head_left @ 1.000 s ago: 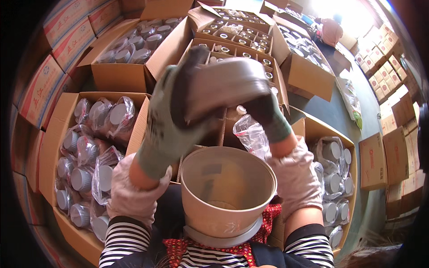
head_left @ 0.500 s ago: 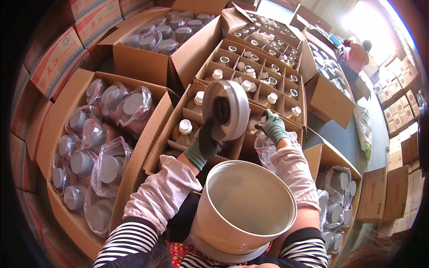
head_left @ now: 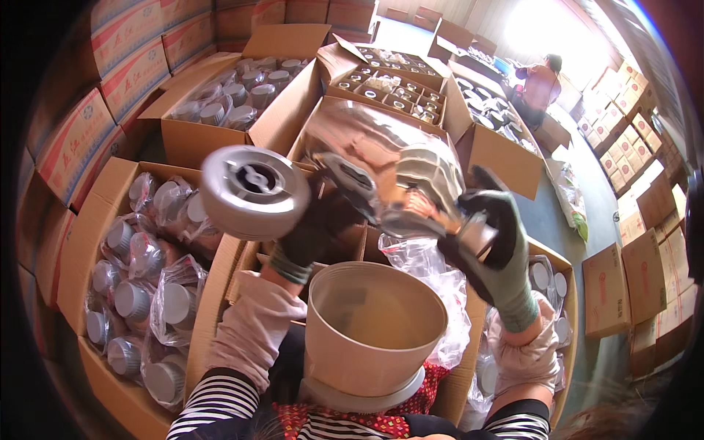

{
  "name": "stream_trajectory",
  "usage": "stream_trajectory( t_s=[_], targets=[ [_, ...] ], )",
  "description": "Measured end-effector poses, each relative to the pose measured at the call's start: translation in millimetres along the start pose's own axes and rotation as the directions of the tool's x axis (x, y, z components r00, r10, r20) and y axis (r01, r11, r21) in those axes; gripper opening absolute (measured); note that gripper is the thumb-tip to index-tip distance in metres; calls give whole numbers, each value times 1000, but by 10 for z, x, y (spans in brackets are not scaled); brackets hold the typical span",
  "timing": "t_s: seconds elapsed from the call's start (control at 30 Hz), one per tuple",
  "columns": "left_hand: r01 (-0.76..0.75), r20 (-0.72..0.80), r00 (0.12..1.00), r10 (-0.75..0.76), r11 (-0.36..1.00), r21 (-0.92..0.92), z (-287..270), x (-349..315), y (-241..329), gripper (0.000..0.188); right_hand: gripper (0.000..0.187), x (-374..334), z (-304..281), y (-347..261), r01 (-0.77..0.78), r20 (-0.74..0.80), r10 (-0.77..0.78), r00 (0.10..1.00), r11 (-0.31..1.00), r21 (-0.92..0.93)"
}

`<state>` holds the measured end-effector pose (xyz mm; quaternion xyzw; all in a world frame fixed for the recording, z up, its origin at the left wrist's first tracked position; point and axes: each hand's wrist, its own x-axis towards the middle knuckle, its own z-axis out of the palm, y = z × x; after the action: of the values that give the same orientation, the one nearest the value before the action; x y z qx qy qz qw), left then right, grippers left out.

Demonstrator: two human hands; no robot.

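Observation:
My left hand [head_left: 315,220], in a black and grey-green glove, grips a round grey lid [head_left: 257,192] with a ribbed rim and a raised centre. Its fingers also reach toward a clear ribbed bottle [head_left: 429,172], blurred by motion and held tilted over the carton. My right hand [head_left: 502,246], gloved alike, is closed round the bottle's narrow, silvery end [head_left: 478,233]. Whether the left fingers touch the bottle I cannot tell. Against my lap stands an open cream tub [head_left: 378,367]. Clear plastic wrap [head_left: 436,293] lies beside it. A blurred, shiny brown surface hides much of the carton.
On the left, an open carton [head_left: 213,315] holds several plastic-wrapped, grey-lidded tubs [head_left: 136,301]. Another such carton [head_left: 196,144] stands behind it. Divided cartons of bottles [head_left: 392,95] extend ahead. Stacked boxes [head_left: 132,73] line the left; a person [head_left: 541,89] works far right.
My right hand has come up and right from the carton, with a bottle now between my hands. The lid has swung left and turned to show its face.

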<state>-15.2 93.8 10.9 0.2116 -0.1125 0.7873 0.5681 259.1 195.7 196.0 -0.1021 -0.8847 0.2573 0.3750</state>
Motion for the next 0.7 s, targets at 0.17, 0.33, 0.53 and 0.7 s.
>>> stream_trajectory(
  t_s=[0.17, 0.33, 0.53, 0.7],
  targets=[
    [-41, 133, 991, -32, 856, 515, 873, 10, 488, 45, 62, -330, 285, 23, -196, 57, 203, 977, 772, 605],
    [-64, 94, 995, -26, 550, 833, 1296, -173, 673, 44, 62, -415, 514, 98, -216, -44, 287, 957, 805, 552],
    [-16, 16, 1000, 3, 280, 960, 1583, -723, 735, 45, 45, -724, 644, 432, 185, -258, -222, 940, 970, -159],
    [36, -45, 999, 19, 329, 944, 1548, -913, 661, 47, 52, -1072, 788, 380, 28, -258, -14, 966, 998, 50]
  ],
)
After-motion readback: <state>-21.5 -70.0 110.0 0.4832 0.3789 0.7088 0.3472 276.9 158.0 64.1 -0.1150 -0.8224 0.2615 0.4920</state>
